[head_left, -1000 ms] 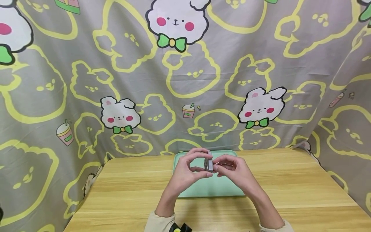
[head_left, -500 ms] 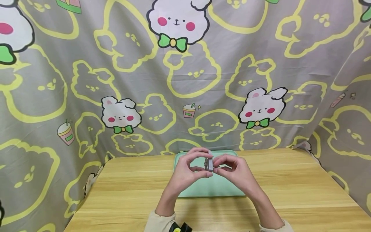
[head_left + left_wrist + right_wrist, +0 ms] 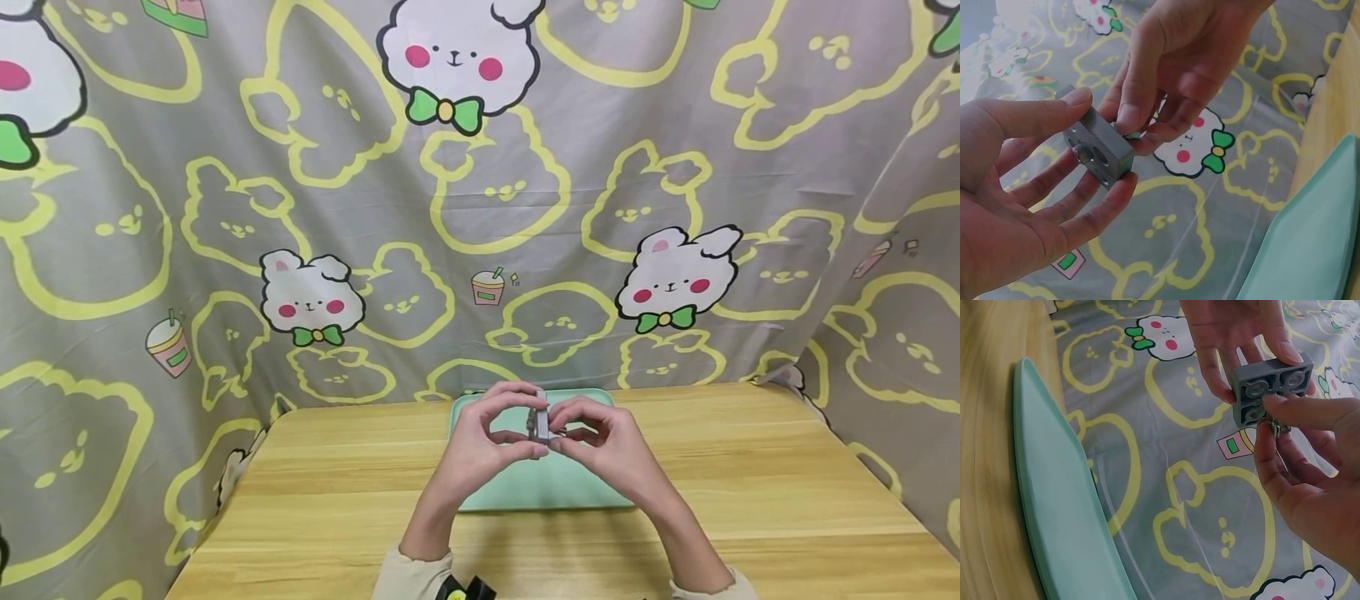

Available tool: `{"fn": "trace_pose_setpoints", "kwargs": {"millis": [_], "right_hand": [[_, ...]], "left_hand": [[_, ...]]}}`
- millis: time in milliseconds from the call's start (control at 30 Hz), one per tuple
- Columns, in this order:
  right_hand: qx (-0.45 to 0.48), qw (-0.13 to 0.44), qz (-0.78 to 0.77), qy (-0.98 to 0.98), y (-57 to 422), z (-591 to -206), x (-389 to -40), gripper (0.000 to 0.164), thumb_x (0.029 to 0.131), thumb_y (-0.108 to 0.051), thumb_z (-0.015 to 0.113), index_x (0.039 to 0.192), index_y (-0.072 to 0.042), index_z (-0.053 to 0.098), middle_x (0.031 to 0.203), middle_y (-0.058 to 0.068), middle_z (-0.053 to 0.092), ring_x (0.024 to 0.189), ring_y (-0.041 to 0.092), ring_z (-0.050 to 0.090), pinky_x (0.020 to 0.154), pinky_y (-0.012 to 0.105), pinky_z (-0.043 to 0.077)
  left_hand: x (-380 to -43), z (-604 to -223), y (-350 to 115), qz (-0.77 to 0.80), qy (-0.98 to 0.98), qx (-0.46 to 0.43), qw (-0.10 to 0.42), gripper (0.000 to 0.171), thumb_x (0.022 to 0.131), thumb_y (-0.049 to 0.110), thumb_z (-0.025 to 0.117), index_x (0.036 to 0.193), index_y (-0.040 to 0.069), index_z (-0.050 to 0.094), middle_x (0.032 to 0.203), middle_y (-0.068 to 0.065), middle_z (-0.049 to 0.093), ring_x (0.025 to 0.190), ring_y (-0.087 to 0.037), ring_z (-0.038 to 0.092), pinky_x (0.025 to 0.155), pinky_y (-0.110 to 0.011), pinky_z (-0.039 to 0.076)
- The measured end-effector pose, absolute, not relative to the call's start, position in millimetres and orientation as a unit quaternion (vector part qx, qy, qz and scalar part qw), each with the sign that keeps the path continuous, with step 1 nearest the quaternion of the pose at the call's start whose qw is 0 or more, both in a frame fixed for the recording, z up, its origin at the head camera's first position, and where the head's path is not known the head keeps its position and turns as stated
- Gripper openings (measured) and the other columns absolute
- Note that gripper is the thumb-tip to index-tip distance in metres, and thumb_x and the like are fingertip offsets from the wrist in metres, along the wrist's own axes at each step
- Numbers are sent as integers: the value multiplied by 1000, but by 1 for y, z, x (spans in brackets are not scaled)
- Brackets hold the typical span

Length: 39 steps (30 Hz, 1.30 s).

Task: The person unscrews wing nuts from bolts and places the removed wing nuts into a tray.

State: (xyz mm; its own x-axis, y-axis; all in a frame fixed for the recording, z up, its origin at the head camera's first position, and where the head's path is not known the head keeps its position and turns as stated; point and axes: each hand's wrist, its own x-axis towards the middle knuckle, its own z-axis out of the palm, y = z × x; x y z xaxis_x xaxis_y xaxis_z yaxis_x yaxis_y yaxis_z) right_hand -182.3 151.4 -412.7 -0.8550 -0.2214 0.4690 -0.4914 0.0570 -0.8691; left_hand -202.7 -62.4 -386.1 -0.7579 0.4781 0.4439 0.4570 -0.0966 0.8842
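Above the tray, my left hand (image 3: 476, 437) grips a small grey rectangular block (image 3: 1100, 147) by its edges, thumb on one side and fingers on the other. One face of the block has round holes and a round boss, as the left wrist view shows. Its other face, in the right wrist view, is divided into hollow cells with round rings. My right hand (image 3: 1316, 494) pinches a small shiny metal piece (image 3: 1277, 429) between thumb and fingers, right at that hollow face. The fingers hide most of the metal piece, and I cannot tell its kind.
A mint-green tray (image 3: 551, 492) lies on the wooden table (image 3: 337, 483) beneath the hands. Behind and at both sides hangs a grey curtain (image 3: 525, 333) with rabbit prints. A black strap (image 3: 465, 590) shows by the left sleeve.
The right fingertips have shifted slightly about the block's hollow face, and a bit of the metal piece now shows between them. The left hand and block stay almost still.
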Motion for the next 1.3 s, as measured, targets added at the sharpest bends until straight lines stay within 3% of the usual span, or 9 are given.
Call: {"fn": "trace_pose_setpoints", "kwargs": {"millis": [233, 367, 633, 1300], "right_hand": [[222, 97, 648, -722, 153, -410, -180, 13, 95, -9, 74, 108, -5, 71, 113, 14, 68, 102, 23, 68, 89, 34, 63], [183, 91, 660, -723, 154, -409, -181, 19, 98, -16, 72, 112, -2, 70, 115, 15, 67, 97, 25, 71, 86, 38, 64], [135, 29, 678, -722, 152, -408, -182, 34, 100, -26, 70, 121, 1, 68, 117, 23, 66, 95, 31, 73, 83, 42, 65], [154, 2, 687, -710, 155, -410, -183, 28, 99, -16, 71, 116, 6, 68, 101, 16, 73, 84, 26, 74, 78, 40, 65]], "left_hand": [[-202, -385, -64, 652, 677, 341, 7, 44, 80, -9, 84, 121, 1, 72, 134, -5, 58, 118, -26, 59, 83, -43, 65], [-202, -385, -63, 653, 675, 343, 6, 45, 79, -9, 84, 121, -1, 71, 134, -7, 58, 117, -31, 59, 82, -43, 65], [-202, -386, -61, 652, 675, 345, 6, 44, 79, -10, 84, 120, 0, 72, 134, -10, 58, 120, -29, 58, 82, -43, 65], [-201, -387, -60, 645, 681, 346, 4, 43, 80, -7, 84, 121, 0, 72, 134, -8, 58, 122, -27, 57, 82, -42, 65]]}}
